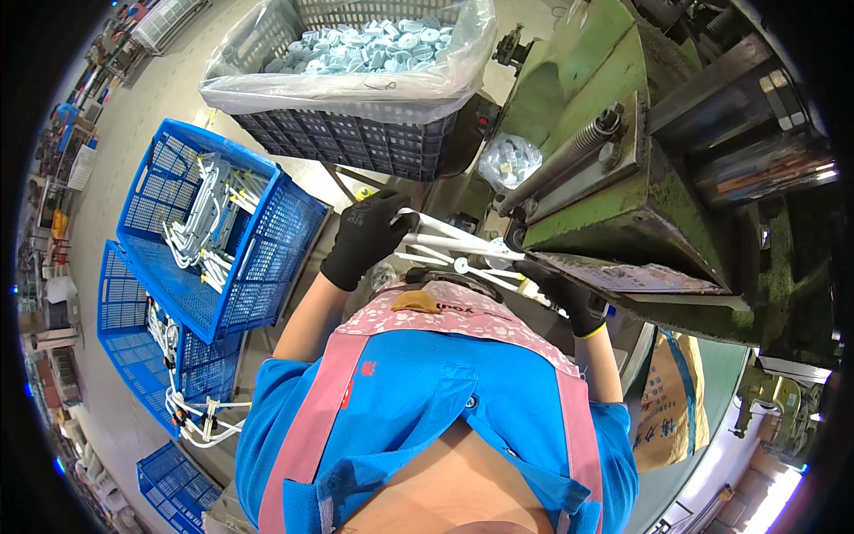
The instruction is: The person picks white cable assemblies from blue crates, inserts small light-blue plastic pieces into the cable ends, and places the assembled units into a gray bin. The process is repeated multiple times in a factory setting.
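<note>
My left hand [369, 233], in a black glove, is closed around the end of a white tubular frame [449, 238] in front of my apron. From there the frame's thin white tubes run right toward the green machine [614, 214]. My right hand [569, 298], also in a black glove, is by the frame's far end, beneath the machine's edge; its fingers are dark and partly hidden, so their grip cannot be made out. More white tubes with a round joint [461, 265] lie just below the frame, close to my apron.
Beyond my hands stands a dark crate [347, 142], lined with clear plastic and full of pale blue plastic parts [374, 46]. Blue baskets [289, 231] with white tubes are stacked at left. A clear bag of small parts [510, 163] sits beside the machine. A brown sack [672, 400] is at right.
</note>
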Action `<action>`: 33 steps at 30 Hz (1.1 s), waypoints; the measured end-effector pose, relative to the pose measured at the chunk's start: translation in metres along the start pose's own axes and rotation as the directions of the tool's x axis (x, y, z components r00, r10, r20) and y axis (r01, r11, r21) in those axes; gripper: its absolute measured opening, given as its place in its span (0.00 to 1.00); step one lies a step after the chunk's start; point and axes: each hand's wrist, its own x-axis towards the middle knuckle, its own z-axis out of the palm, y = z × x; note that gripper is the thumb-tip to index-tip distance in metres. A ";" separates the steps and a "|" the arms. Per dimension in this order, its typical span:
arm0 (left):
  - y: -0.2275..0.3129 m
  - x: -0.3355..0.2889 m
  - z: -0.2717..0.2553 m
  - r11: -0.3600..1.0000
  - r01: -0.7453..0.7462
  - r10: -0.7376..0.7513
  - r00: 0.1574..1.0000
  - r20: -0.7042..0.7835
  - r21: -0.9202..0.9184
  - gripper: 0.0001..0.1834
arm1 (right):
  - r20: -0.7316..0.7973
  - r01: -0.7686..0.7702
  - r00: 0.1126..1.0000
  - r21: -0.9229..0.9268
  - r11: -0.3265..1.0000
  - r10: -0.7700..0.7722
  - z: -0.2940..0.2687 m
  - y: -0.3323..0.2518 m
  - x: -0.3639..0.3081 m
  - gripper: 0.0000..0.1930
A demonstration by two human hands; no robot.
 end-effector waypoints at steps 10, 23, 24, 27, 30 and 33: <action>0.036 -0.016 0.038 0.837 -0.364 0.400 0.917 0.002 -0.409 0.18 | -0.026 0.117 0.983 -0.676 0.727 -0.183 0.020 -0.091 -0.010 0.23; 0.014 -0.068 0.077 0.854 -0.014 0.352 0.751 0.559 -0.519 0.24 | -0.148 0.251 0.765 -0.828 0.502 -0.626 0.043 -0.073 -0.001 0.21; 0.015 -0.069 0.075 0.848 0.011 0.345 0.748 0.567 -0.530 0.24 | -0.134 0.253 0.771 -0.833 0.493 -0.622 0.042 -0.064 -0.002 0.21; 0.029 -0.069 0.068 0.750 0.237 0.292 0.719 0.631 -0.618 0.23 | -0.122 0.286 0.815 -0.765 0.577 -0.566 0.041 -0.048 -0.010 0.21; 0.050 -0.055 0.056 0.825 0.164 0.316 0.659 0.682 -0.541 0.25 | -0.153 0.354 0.805 -0.652 0.671 -0.573 0.042 -0.049 -0.007 0.21; 0.075 -0.045 0.046 0.852 0.091 0.294 0.730 0.616 -0.515 0.28 | -0.152 0.310 0.738 -0.789 0.531 -0.657 0.044 -0.055 0.003 0.25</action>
